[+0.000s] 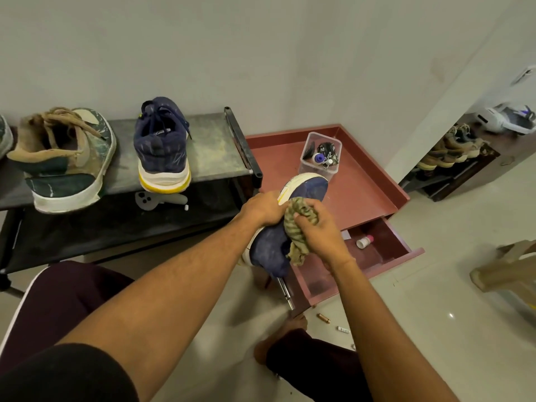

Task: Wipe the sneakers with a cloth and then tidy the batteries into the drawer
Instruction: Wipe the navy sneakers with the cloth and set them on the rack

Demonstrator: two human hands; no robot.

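The left hand [261, 208] grips the blue sneaker [269, 245] by its side, with the fingers curled round the sole edge. The right hand [316, 230] is bunched tight on the striped cloth [301, 216] and presses it onto the top of the shoe. So the wiping is going on now, and this shoe is held in the air near the middle of the view, toe pointing to 1 o'clock. A second blue sneaker [162, 152] and a brown sneaker [63, 158] sit on the rack [214, 146] at 10 o'clock. I cannot tell if those have been wiped. The brown one looks dusty, so it likely needs a turn. The drawer [406, 253] is pulled open at 4 o'clock from the hands, under the red table [371, 181]. Only a small bottle [364, 242] shows inside it. Two little things on the floor at 5 o'clock, near a bare foot, may be the batteries [322, 316], but they are too small to be sure. None are in the drawer yet, so that whole part of the job is left.
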